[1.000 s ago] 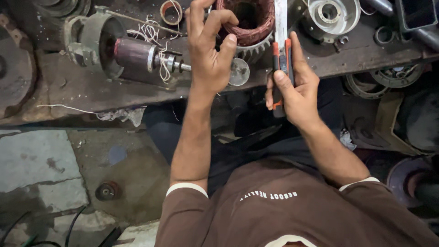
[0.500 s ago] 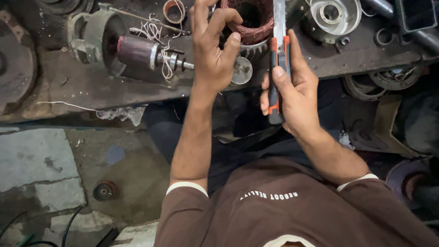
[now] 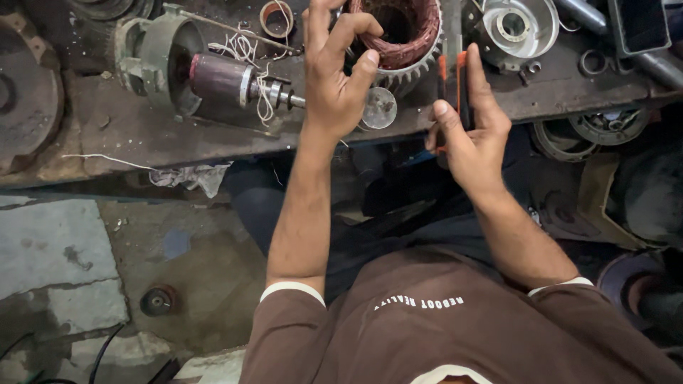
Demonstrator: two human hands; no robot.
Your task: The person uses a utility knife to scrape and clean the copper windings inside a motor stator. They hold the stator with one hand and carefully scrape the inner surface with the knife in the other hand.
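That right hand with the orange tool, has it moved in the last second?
Yes. The right hand with its orange tool has slid down, away from the stator toward the bench edge.

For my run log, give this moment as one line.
left hand: fingers on copper-wound round motor stator | right hand: grip shut on orange-and-black handled tool | surface: grimy dark workbench

I find no packages, signs or screens on the bench. One printed marking only: a short curved line of white lettering [image 3: 418,301] across the chest of the brown shirt, low in frame between the two forearms. I cannot make out labels on any part.
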